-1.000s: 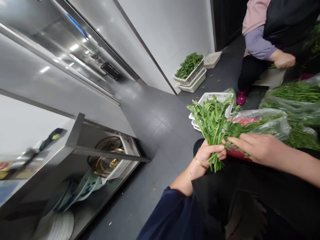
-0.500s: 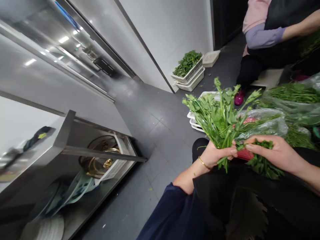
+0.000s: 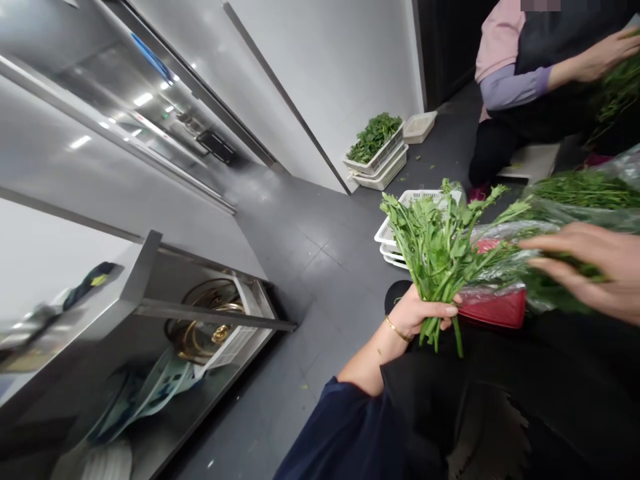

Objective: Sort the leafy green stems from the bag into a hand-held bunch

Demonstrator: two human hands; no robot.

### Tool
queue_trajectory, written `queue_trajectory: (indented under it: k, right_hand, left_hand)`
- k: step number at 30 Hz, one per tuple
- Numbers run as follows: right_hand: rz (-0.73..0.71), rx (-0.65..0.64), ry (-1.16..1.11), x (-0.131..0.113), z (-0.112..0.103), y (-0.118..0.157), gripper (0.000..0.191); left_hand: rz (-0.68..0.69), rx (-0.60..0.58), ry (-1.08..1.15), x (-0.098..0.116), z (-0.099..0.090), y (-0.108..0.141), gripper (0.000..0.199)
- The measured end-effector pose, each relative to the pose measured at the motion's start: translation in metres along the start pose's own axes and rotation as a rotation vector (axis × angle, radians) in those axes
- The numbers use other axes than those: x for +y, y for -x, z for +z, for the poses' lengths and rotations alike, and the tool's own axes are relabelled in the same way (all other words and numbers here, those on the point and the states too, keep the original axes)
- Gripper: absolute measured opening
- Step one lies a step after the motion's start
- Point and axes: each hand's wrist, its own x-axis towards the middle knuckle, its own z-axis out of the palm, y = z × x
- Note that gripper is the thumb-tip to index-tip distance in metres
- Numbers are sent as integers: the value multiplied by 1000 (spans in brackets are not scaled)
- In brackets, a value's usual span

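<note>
A bunch of leafy green stems (image 3: 440, 247) stands upright in my left hand (image 3: 425, 313), whose fingers are wrapped round the lower stalks. Cut ends stick out below the fist. To the right, my right hand (image 3: 590, 263) is closed round some dark green leaves, slightly blurred. Between and behind the hands lie a red container (image 3: 500, 308) and a clear plastic bag (image 3: 525, 233) with greens.
White baskets (image 3: 385, 233) stand behind the bunch, and a basket of leaves (image 3: 375, 137) sits by the wall. A person (image 3: 515, 80) handles greens at upper right. A metal shelf (image 3: 215, 313) holding pots and dishes is on the left.
My right hand has moved right and up, away from my left hand, with dark leaves in it. The bunch in my left hand has shifted slightly down, uncovering more of the red container.
</note>
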Motion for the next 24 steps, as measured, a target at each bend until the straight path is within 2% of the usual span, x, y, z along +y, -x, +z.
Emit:
queue_trajectory:
  k: [3,6,9,12,15,18,22,24]
  right_hand:
    - [-283,33,203,-9,22,-18,39]
    - [-370,-21,251,2,32,-12,44]
    - [-323,-34,254,23,31,7,37]
    - [-246,-169,178,35,27,21,29]
    - [-244,-316,19,26,29,23,30]
    - [-243,-365,-115,6,38,15,33]
    - [-198,-361,-316,-9,46,9,37]
    - [-80,-262,-477,-6,42,12,33]
  left_hand:
    - [-6,-8,-12,0,-1,3,45]
    - [-11,8,8,1,-5,5,49]
    - [-12,77,28,1,-9,4,45]
    - [36,164,12,2,-11,-1,41]
    - [99,213,-54,4,-11,-5,41]
    - [132,183,-165,6,-8,-6,38]
    - [137,144,-232,6,-6,-5,38]
    - [131,160,-240,4,-7,-4,38]
